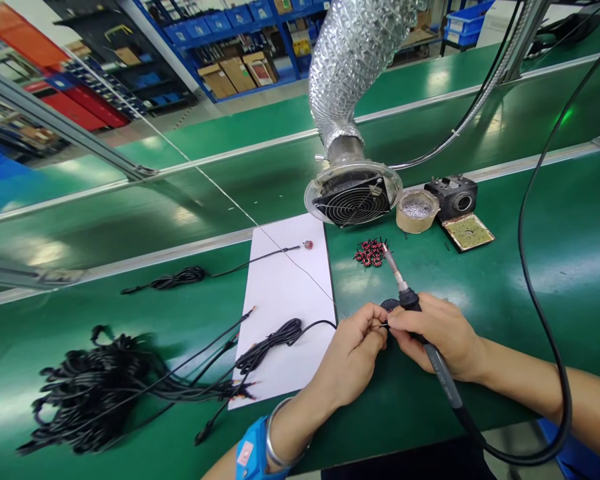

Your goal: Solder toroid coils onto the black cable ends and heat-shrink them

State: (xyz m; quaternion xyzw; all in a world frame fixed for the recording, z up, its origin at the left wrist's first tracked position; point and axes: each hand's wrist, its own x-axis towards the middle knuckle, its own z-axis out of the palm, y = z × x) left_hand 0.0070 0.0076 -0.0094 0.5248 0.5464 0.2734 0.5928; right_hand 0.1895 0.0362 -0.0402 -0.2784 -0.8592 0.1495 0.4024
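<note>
My right hand [443, 333] is closed around a soldering iron [443, 373], its tip pointing up and away. The thumb and forefinger of that hand meet my left hand [353, 353] at a small dark spot. My left fingers pinch the end of a black cable [314, 326], whose coiled bundle [270, 347] lies on the white sheet [290, 293]. Just behind the fingertips sits a round black piece [390, 305], partly hidden. A pile of small red and black coils [371, 253] lies beyond the iron's tip. A thin solder wire [240, 207] slants down towards my left hand.
A fume extractor [357, 200] on a silver duct hangs over the bench. To its right stand a roll-like cup [417, 211] and an iron stand [453, 197] with a sponge tray [469, 232]. Many black cables [100, 387] are heaped at left; one finished-looking cable [180, 277] lies behind.
</note>
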